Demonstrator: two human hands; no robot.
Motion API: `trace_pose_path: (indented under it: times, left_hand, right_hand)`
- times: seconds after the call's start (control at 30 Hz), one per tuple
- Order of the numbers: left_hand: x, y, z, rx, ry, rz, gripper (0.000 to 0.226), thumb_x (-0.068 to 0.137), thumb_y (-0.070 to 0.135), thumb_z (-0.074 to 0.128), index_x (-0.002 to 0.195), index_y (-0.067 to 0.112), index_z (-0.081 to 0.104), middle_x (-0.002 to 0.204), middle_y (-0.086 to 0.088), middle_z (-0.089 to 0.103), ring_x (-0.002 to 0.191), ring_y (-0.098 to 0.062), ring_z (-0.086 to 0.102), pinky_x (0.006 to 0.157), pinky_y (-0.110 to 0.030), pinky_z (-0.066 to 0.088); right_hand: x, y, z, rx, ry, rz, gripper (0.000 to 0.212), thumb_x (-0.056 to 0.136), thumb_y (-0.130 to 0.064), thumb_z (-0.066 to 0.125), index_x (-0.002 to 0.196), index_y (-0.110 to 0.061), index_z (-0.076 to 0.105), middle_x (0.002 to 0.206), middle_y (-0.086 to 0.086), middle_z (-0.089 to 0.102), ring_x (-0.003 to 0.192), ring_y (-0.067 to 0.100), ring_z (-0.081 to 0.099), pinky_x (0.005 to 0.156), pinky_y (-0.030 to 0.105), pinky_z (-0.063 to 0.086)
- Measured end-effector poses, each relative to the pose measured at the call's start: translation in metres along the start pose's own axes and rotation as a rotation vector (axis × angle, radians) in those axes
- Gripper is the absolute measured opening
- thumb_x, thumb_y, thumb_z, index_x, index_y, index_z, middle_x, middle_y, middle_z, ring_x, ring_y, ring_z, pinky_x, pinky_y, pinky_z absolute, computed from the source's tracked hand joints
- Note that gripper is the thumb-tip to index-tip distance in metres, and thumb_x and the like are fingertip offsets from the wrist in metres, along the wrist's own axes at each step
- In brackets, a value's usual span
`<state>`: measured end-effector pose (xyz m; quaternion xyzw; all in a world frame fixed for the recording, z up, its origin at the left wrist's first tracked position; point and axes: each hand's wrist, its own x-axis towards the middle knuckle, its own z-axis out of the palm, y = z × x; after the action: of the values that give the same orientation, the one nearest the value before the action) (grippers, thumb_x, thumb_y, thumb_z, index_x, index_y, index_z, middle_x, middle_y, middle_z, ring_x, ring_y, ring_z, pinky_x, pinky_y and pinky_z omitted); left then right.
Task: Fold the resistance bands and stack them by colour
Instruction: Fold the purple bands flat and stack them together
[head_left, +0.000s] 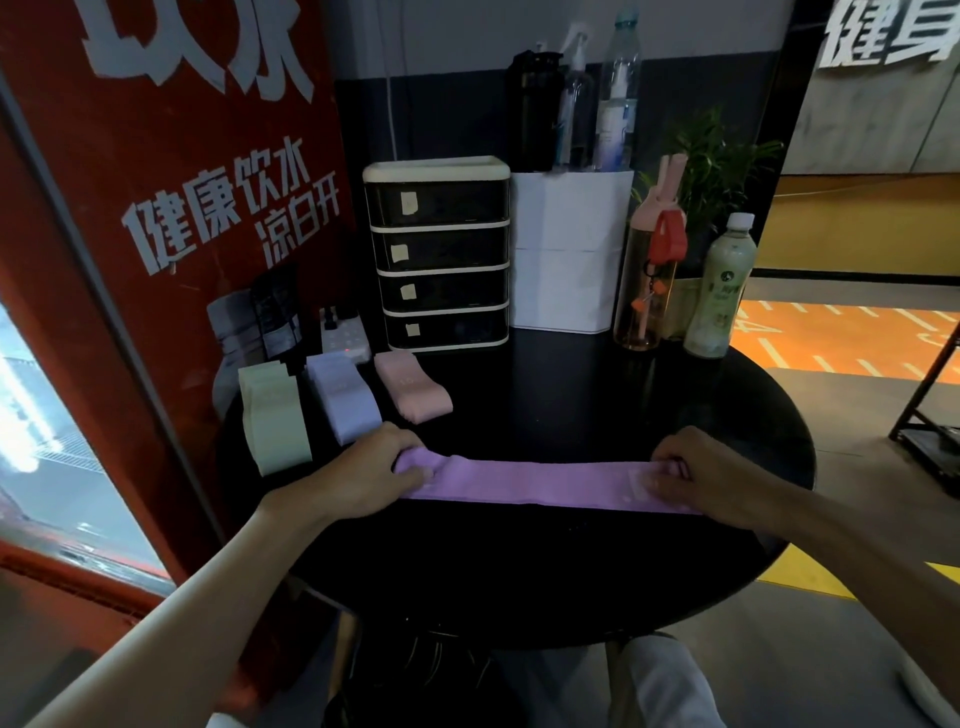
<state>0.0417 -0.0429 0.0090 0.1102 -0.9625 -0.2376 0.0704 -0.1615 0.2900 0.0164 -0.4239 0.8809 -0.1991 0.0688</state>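
Stretched flat across the near half of the round black surface (519, 571), from about 8 o'clock to 4 o'clock: the purple band (540, 486). Gripped at its 8 o'clock end by the left hand (374, 473), fingers curled down over the cloth. Pinched at its 4 o'clock end by the right hand (711, 475), fingertips bunched on the fabric. Both hands clamped on the band, neither spread. Toward 10 o'clock, three folded piles side by side: pale green stack (272, 421) nearest the edge, lilac-white stack (343, 397) just beside it with its near end close to the left hand, pink stack (413, 389) further in toward 11. Behind them, at 11 o'clock, a white power strip (345, 335). At 12 o'clock, a black drawer unit (439, 254) with cream trim, and just beside it toward 1, a white box (569, 249). At 2 o'clock, upright and side by side, a pink-capped bottle (649, 280) and a green drink bottle (719, 296).
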Motion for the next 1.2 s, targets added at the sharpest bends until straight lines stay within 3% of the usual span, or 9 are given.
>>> trace_pose_path:
  times: [0.2, 0.4, 0.57, 0.67, 0.77, 0.87, 0.93, 1.03, 1.2]
  left_hand:
    - [-0.002, 0.002, 0.002, -0.134, 0.047, -0.002, 0.013, 0.090, 0.022, 0.071, 0.094, 0.025, 0.059, 0.094, 0.002, 0.063, 0.078, -0.007, 0.057, 0.069, -0.020, 0.043]
    - [-0.005, 0.003, 0.006, -0.184, 0.067, 0.015, 0.017, 0.093, 0.015, 0.066, 0.102, 0.028, 0.062, 0.102, 0.011, 0.065, 0.091, 0.000, 0.060, 0.077, -0.016, 0.046]
    - [-0.009, 0.001, 0.008, -0.200, 0.126, 0.025, 0.014, 0.094, 0.018, 0.065, 0.094, 0.032, 0.060, 0.097, 0.007, 0.065, 0.090, -0.004, 0.060, 0.076, -0.020, 0.044]
    - [-0.013, 0.002, 0.007, -0.211, 0.249, 0.071, 0.008, 0.096, 0.016, 0.062, 0.096, 0.024, 0.059, 0.095, 0.006, 0.060, 0.089, -0.003, 0.056, 0.074, -0.013, 0.040]
    - [-0.017, 0.001, 0.011, -0.160, 0.279, 0.151, 0.012, 0.097, 0.015, 0.059, 0.094, 0.025, 0.054, 0.093, 0.005, 0.055, 0.087, -0.007, 0.052, 0.073, -0.016, 0.039]
    - [-0.022, -0.006, 0.021, -0.092, 0.201, 0.169, 0.003, 0.099, 0.028, 0.054, 0.098, 0.027, 0.052, 0.092, 0.010, 0.053, 0.085, -0.007, 0.052, 0.073, -0.026, 0.042]
    - [-0.022, -0.007, 0.020, -0.092, 0.195, 0.169, 0.016, 0.096, 0.044, 0.048, 0.095, 0.028, 0.052, 0.090, 0.009, 0.052, 0.084, -0.009, 0.052, 0.074, -0.034, 0.044]
    - [-0.022, -0.003, 0.014, -0.168, 0.166, 0.147, 0.019, 0.098, 0.040, 0.046, 0.092, 0.023, 0.052, 0.088, 0.000, 0.055, 0.081, -0.016, 0.054, 0.073, -0.041, 0.045]
    - [-0.023, -0.007, 0.017, -0.081, 0.147, 0.120, 0.025, 0.093, 0.060, 0.036, 0.089, 0.037, 0.045, 0.081, 0.006, 0.053, 0.080, -0.014, 0.053, 0.072, -0.037, 0.042]
  right_hand:
    - [-0.008, -0.003, 0.002, 0.056, 0.001, 0.026, 0.009, 0.092, -0.027, 0.064, 0.094, -0.022, 0.058, 0.089, -0.003, 0.059, 0.078, 0.012, 0.058, 0.062, 0.022, 0.046]
    - [-0.013, -0.008, 0.003, 0.059, 0.031, -0.017, 0.014, 0.095, -0.021, 0.060, 0.107, -0.019, 0.054, 0.102, -0.002, 0.059, 0.086, 0.011, 0.059, 0.063, 0.018, 0.043]
    - [-0.011, -0.014, 0.000, -0.029, 0.017, -0.038, 0.009, 0.094, -0.010, 0.056, 0.092, -0.011, 0.065, 0.093, 0.004, 0.060, 0.083, 0.014, 0.058, 0.067, 0.023, 0.046]
    - [-0.012, -0.012, -0.002, 0.038, 0.116, -0.024, 0.010, 0.097, -0.012, 0.053, 0.096, -0.020, 0.059, 0.092, -0.003, 0.060, 0.081, 0.005, 0.057, 0.064, 0.018, 0.041]
    - [-0.015, -0.009, -0.005, 0.032, 0.251, -0.090, 0.009, 0.096, -0.013, 0.055, 0.101, -0.018, 0.061, 0.095, -0.002, 0.064, 0.085, 0.013, 0.061, 0.072, 0.031, 0.048]
    - [-0.017, -0.004, 0.002, -0.133, 0.148, -0.121, 0.024, 0.096, -0.021, 0.056, 0.119, -0.017, 0.059, 0.112, -0.006, 0.058, 0.102, 0.012, 0.056, 0.090, 0.040, 0.046]
    - [-0.018, -0.001, 0.004, -0.083, 0.140, -0.165, 0.018, 0.095, -0.022, 0.057, 0.112, -0.019, 0.060, 0.106, -0.005, 0.057, 0.092, 0.007, 0.056, 0.083, 0.033, 0.047]
    - [-0.017, -0.005, -0.004, 0.043, 0.186, -0.173, 0.007, 0.094, -0.014, 0.058, 0.100, -0.018, 0.061, 0.096, -0.004, 0.058, 0.083, 0.004, 0.055, 0.070, 0.015, 0.043]
    - [-0.015, 0.002, 0.000, -0.039, 0.131, -0.146, 0.010, 0.096, -0.016, 0.055, 0.105, -0.018, 0.059, 0.098, -0.003, 0.058, 0.088, 0.007, 0.056, 0.078, 0.028, 0.048]
